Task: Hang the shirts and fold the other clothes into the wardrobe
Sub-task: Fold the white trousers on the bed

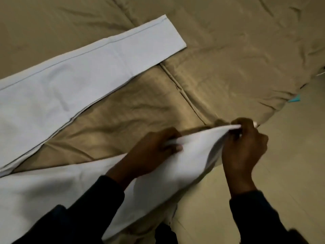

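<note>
My right hand (243, 148) pinches the hem end of a leg of a pair of pale grey trousers (52, 95), the cloth bunched between thumb and curled fingers. My left hand (154, 150) grips the same leg just beside it, a little way back along the cloth, fingers curled round the upper edge and thumb pressed on the fabric. Between the two grips the cloth is lifted off the bed and pulled into a taut ridge. Back from my left grip, toward my body, this near leg (58, 189) slopes down and spreads wide over the bedding, running under my left forearm. Both my arms wear dark sleeves (258, 215).

Beyond my hands, well apart from them, the other leg lies flat and smooth on the bed, stretched away on a slant, its squared hem (174, 30) at the far end. A dark seam line runs along its far edge. The two legs meet off to the left of my left grip, with a wedge of bedding showing between them.

Under everything lies a creased, tan-coloured bed cover (228, 59) with a stitched seam crossing it. To the right of my right grip the cover ends and pale floor (290, 164) begins. A small turquoise scrap (295, 99) lies at the cover's edge there; I cannot tell what it is.
</note>
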A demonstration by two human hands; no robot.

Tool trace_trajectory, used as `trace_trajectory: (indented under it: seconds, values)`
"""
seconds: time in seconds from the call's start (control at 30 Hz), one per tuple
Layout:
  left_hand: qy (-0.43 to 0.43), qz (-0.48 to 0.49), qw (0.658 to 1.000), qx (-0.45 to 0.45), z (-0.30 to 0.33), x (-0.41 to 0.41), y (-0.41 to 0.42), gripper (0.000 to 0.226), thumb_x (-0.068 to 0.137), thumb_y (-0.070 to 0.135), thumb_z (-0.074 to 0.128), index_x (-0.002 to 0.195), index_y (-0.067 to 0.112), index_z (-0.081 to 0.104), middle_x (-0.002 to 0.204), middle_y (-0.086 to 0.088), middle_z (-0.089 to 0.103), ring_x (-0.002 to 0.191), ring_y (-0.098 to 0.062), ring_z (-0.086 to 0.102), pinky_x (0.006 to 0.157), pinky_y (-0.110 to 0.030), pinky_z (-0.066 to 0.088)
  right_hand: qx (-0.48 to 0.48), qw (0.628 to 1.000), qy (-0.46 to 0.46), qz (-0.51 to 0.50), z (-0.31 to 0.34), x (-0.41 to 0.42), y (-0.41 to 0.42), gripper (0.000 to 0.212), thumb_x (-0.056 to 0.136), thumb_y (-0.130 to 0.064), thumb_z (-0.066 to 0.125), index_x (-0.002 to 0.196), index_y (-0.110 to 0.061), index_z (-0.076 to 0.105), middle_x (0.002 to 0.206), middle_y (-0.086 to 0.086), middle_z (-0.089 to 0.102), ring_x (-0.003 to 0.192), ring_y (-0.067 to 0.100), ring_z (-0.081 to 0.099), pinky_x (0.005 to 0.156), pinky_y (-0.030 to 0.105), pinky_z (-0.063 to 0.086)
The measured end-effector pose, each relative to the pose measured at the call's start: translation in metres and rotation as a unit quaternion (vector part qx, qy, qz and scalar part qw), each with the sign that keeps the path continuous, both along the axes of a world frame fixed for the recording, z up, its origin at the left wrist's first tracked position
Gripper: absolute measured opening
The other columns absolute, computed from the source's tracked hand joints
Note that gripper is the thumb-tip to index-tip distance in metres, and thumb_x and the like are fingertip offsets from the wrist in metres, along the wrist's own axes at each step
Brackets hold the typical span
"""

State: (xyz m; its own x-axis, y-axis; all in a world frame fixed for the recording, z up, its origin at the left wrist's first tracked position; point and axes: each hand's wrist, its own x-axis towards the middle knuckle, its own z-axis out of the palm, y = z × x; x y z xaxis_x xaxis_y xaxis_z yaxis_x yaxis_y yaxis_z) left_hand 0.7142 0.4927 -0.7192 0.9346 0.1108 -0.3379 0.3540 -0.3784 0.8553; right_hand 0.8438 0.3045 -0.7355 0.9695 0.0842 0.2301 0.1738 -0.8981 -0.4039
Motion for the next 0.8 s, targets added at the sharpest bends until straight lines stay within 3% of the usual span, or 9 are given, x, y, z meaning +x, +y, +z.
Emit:
trace_trajectory:
  seconds: [0.07, 0.13, 0.2, 0.3, 0.4, 0.47, 0.57, 0.67, 0.8]
  values:
    - [0.002, 0.044, 0.997, 0.067, -0.007, 0.019, 0.026, 0.017, 0.097, 0.037, 0.061, 0.101, 0.021, 0.058, 0.088, 0.009, 0.060, 0.077, -0.003, 0.055, 0.067, -0.011, 0.037, -0.044, 0.998, 0.010, 0.040, -0.008, 0.033, 0.048, 0.025, 0.096, -0.011, 0.051, 0.118, -0.013, 0.063, 0.099, 0.025, 0.064, 0.097, 0.043, 0.053, 0.078, 0.039, 0.030]
    - [0.035, 0.076, 0.987, 0.135, -0.025, 0.025, 0.053, 0.028, 0.097, 0.046, 0.057, 0.103, 0.018, 0.062, 0.095, 0.002, 0.064, 0.088, -0.017, 0.059, 0.073, -0.029, 0.046, -0.076, 0.993, 0.078, 0.054, -0.022, 0.055, 0.083, 0.046, 0.097, -0.007, 0.044, 0.140, -0.021, 0.048, 0.118, 0.023, 0.055, 0.115, 0.039, 0.044, 0.091, 0.039, 0.029]
    - [0.076, 0.087, 0.974, 0.197, -0.038, 0.011, 0.081, 0.037, 0.096, 0.058, 0.051, 0.096, 0.024, 0.063, 0.089, 0.003, 0.065, 0.089, -0.022, 0.061, 0.075, -0.036, 0.049, -0.091, 0.987, 0.122, 0.047, -0.036, 0.067, 0.098, 0.057, 0.094, 0.000, 0.042, 0.147, -0.021, 0.038, 0.129, 0.020, 0.046, 0.123, 0.037, 0.038, 0.098, 0.038, 0.026]
    - [0.131, 0.048, 0.971, 0.195, -0.045, -0.027, 0.111, 0.062, 0.085, 0.082, 0.036, 0.081, 0.026, 0.061, 0.074, 0.007, 0.064, 0.079, -0.016, 0.061, 0.075, -0.036, 0.050, -0.112, 0.986, 0.122, 0.031, -0.049, 0.076, 0.097, 0.041, 0.092, 0.001, 0.043, 0.131, -0.012, 0.048, 0.131, 0.019, 0.044, 0.120, 0.037, 0.039, 0.092, 0.039, 0.029]
    - [0.162, -0.033, 0.977, 0.132, -0.044, -0.047, 0.122, 0.070, 0.073, 0.087, 0.032, 0.086, 0.028, 0.067, 0.079, 0.008, 0.068, 0.080, -0.010, 0.065, 0.078, -0.037, 0.053, -0.134, 0.984, 0.121, 0.010, -0.056, 0.082, 0.087, 0.024, 0.100, -0.017, 0.050, 0.121, -0.005, 0.050, 0.132, 0.020, 0.045, 0.121, 0.039, 0.040, 0.091, 0.044, 0.033]
    - [0.122, 0.004, 0.990, 0.068, -0.050, -0.050, 0.117, 0.066, 0.074, 0.082, 0.042, 0.085, 0.024, 0.070, 0.082, 0.005, 0.067, 0.079, -0.009, 0.064, 0.076, -0.035, 0.052, -0.129, 0.982, 0.140, 0.007, -0.054, 0.085, 0.078, 0.035, 0.101, -0.032, 0.051, 0.121, -0.003, 0.050, 0.130, 0.021, 0.047, 0.123, 0.039, 0.040, 0.093, 0.047, 0.034]
    - [-0.001, 0.072, 0.993, 0.095, -0.063, -0.050, 0.099, 0.052, 0.085, 0.069, 0.045, 0.083, 0.023, 0.069, 0.085, 0.005, 0.059, 0.080, -0.010, 0.061, 0.076, -0.039, 0.049, -0.090, 0.979, 0.182, 0.033, -0.049, 0.087, 0.065, 0.041, 0.101, -0.043, 0.050, 0.117, -0.005, 0.052, 0.125, 0.023, 0.050, 0.120, 0.040, 0.044, 0.090, 0.043, 0.036]
    - [-0.032, 0.119, 0.984, 0.126, -0.074, -0.052, 0.088, 0.044, 0.092, 0.061, 0.044, 0.083, 0.024, 0.067, 0.086, 0.008, 0.057, 0.081, -0.010, 0.060, 0.074, -0.043, 0.049, -0.038, 0.979, 0.191, 0.062, -0.047, 0.083, 0.056, 0.037, 0.102, -0.039, 0.050, 0.121, -0.008, 0.048, 0.120, 0.021, 0.055, 0.102, 0.040, 0.057, 0.074, 0.033, 0.036]
    - [-0.051, 0.154, 0.975, 0.151, -0.074, -0.046, 0.086, 0.038, 0.093, 0.058, 0.045, 0.082, 0.026, 0.063, 0.084, 0.009, 0.056, 0.077, -0.011, 0.058, 0.069, -0.041, 0.048, -0.108, 0.987, 0.101, 0.062, -0.037, 0.096, 0.048, 0.028, 0.105, -0.034, 0.043, 0.118, -0.014, 0.057, 0.100, 0.021, 0.068, 0.094, 0.042, 0.062, 0.068, 0.033, 0.030]
